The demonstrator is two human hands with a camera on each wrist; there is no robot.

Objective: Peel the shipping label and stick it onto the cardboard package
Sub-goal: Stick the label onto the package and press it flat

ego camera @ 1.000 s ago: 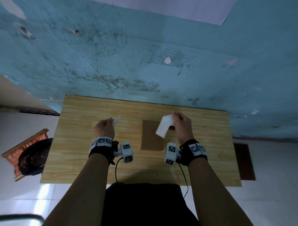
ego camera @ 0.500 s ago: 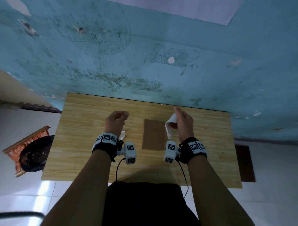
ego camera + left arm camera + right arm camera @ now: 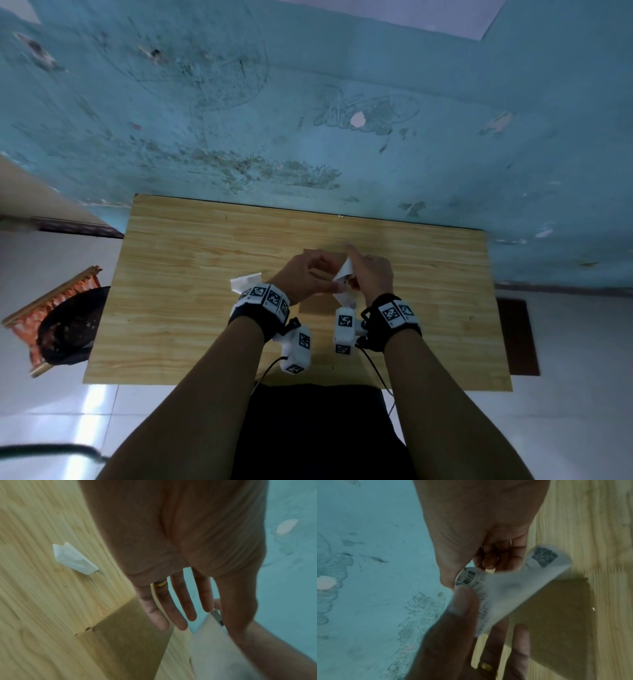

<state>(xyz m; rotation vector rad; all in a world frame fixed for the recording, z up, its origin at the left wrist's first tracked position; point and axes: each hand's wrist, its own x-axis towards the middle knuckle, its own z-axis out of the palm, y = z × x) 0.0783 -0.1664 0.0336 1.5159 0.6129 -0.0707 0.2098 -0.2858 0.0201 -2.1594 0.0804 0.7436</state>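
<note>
Fingers (image 3: pixel 496 561) of right hand (image 3: pixel 371 275) pinched curled white printed shipping label (image 3: pixel 513 588); left hand (image 3: pixel 305 274), backing dropped, now joined, thumb and forefinger grasping it above brown cardboard package (image 3: pixel 556 608).

From the head camera I am looking steeply down from above at the pale wooden counter (image 3: pixel 191 274), with the scuffed teal wall (image 3: pixel 308 102) rising beyond its far edge and both forearms reaching in from the bottom. The left wrist camera is sitting very close behind the left hand (image 3: pixel 171 547), looking along its palm and fingers towards the flat brown cardboard package (image 3: pixel 123 635). The right wrist camera is pointing along the right hand (image 3: pixel 479 527) at equally close range. Both wrist views are sharing the package, the counter's grain, the wall and the curled white printed label (image 3: pixel 505 588).
</note>
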